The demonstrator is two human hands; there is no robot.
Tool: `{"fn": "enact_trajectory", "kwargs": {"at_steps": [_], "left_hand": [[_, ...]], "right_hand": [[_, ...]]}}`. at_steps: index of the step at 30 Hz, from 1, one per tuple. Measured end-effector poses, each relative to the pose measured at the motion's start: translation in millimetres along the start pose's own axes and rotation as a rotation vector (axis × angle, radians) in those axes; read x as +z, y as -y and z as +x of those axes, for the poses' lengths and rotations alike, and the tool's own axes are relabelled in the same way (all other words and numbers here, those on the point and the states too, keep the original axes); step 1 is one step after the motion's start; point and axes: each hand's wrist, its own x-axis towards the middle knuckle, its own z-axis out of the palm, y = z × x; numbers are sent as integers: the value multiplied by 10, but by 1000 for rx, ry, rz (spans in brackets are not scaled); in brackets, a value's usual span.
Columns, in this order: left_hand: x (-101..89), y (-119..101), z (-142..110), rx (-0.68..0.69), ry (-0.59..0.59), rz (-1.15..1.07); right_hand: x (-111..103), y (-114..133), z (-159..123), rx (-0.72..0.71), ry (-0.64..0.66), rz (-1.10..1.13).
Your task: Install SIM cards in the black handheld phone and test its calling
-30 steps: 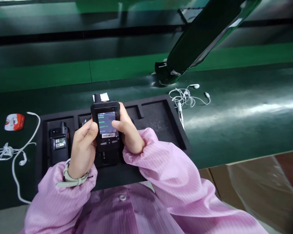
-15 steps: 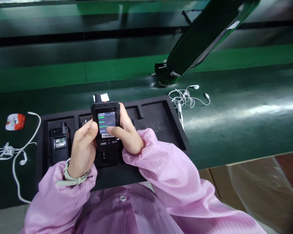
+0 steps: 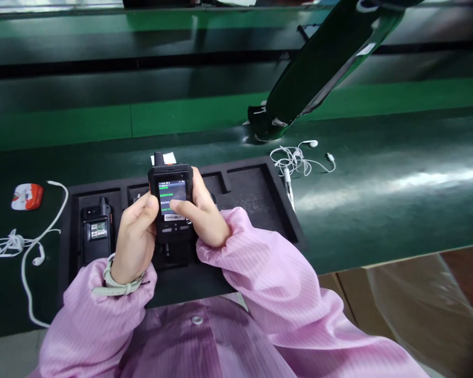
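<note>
A black handheld two-way radio (image 3: 171,227), with a stubby antenna and a lit screen showing a list in green and white text, is held upright between both hands above a black tray (image 3: 256,199). My left hand (image 3: 136,236) is closed round its left side, thumb along the edge. My right hand (image 3: 207,215) grips the right side, its thumb on the lower part of the screen. Fingers behind the radio are hidden. A second radio (image 3: 96,247) lies in the tray's left recess, its back showing an uncovered card slot.
White earphones (image 3: 295,160) lie coiled right of the tray, and another pair (image 3: 11,244) at far left beside a white cable (image 3: 26,268). A red and white object (image 3: 27,197) sits on the green table (image 3: 378,210). A dark green post (image 3: 299,84) rises behind the tray.
The list on the radio's screen has scrolled, showing different lines. My right thumb has shifted slightly left and up on the screen. Both hands keep their hold.
</note>
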Motion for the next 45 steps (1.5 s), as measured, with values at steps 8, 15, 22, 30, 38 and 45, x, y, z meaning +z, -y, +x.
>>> {"fn": "enact_trajectory", "kwargs": {"at_steps": [8,15,22,30,38,45], "left_hand": [[6,-6,9,-4,-16,-10],[8,-13,31,-15,-33,0],[39,-3,19,10,-13,22],[15,5,14,16,-18,5],[5,-1,15,15,-21,-18],[5,-10,23,2,-16,-37]], "right_hand": [[-4,-72,18,-22,15,130],[8,-115,45,6,-44,145],[-15,-97,39,-66,-105,-11],[-35,-89,36,-73,-20,-19],[-44,-57,37,-82,41,44],[-40,-55,53,-62,39,36]]}}
